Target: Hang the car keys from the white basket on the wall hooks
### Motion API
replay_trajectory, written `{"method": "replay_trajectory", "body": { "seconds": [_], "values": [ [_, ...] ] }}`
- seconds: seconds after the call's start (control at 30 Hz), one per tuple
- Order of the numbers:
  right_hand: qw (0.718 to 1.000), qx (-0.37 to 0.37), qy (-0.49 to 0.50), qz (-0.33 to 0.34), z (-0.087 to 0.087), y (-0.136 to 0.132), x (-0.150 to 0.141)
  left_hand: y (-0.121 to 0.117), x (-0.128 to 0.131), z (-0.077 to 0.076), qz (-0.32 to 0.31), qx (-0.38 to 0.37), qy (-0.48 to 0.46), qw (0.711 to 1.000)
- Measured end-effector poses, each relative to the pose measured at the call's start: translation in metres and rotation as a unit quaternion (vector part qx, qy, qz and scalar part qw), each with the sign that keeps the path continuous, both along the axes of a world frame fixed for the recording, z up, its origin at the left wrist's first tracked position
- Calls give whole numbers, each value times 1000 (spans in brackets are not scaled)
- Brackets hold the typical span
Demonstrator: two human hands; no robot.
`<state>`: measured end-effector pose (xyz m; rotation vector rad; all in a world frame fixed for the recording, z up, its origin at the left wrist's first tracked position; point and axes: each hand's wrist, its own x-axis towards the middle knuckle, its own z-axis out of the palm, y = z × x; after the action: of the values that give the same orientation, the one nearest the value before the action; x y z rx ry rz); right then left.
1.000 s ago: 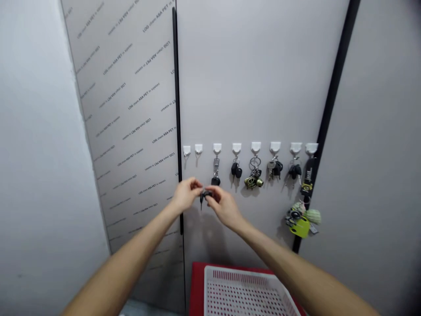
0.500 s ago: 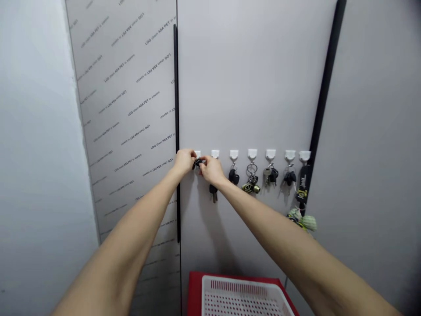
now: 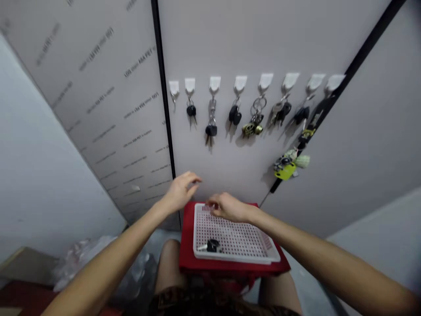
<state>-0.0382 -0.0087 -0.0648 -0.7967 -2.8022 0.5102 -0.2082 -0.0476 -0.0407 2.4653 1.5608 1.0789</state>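
My left hand (image 3: pixel 183 189) is empty, its fingers apart, in the air left of the basket. Over the basket's far edge hovers my right hand (image 3: pixel 228 206), fingers loosely curled and apart with nothing visible in them. Below the hands, the white plastic basket (image 3: pixel 237 260) holds a small bunch of keys (image 3: pixel 213 245) near its front left corner. A row of white hooks (image 3: pixel 215 82) runs along the panel above. Dark-headed keys (image 3: pixel 191 110) hang from the second hook, and a longer key set (image 3: pixel 211 130) from the third. The leftmost hook (image 3: pixel 174 87) bears nothing.
More key bunches (image 3: pixel 252 128) hang to the right, one with a yellow-green tag (image 3: pixel 284 171). The basket rests on a red box (image 3: pixel 187 259) close to the knees. Clear plastic bags (image 3: pixel 88 259) lie at lower left. A black strip (image 3: pixel 164 96) edges the panel.
Both hands have left the hooks and come down toward the basket. The dark keys they were handling now hang on a hook. The view has tilted downward.
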Motion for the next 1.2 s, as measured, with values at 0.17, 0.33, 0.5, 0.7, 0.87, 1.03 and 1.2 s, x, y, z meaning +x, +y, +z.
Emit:
{"method": "replay_trajectory", "body": {
  "seconds": [0.17, 0.33, 0.5, 0.7, 0.87, 1.03, 1.2],
  "values": [
    [985, -125, -119, 16, -61, -29, 25, -26, 24, -75, -101, -165, 144, 971],
    [993, -97, -73, 4, -78, -35, 17, -31, 35, -88, -85, -195, 238, 948],
    [993, -107, 25, -45, -78, -27, 12, -32, 34, -88, -66, -220, 170, 958],
    [917, -293, 228, -146, -48, -15, 3, -23, 38, -79, -111, -295, -222, 923],
    [893, -296, 307, -144, -23, -12, -9, -14, 36, -67, -62, -295, -331, 894],
    [907, -224, 331, -132, 5, -4, -23, -8, 22, -44, -25, -243, -373, 895],
    [909, -108, 384, -117, 50, 12, -50, 7, 3, 13, 3, -120, -362, 924]
  ]
}}
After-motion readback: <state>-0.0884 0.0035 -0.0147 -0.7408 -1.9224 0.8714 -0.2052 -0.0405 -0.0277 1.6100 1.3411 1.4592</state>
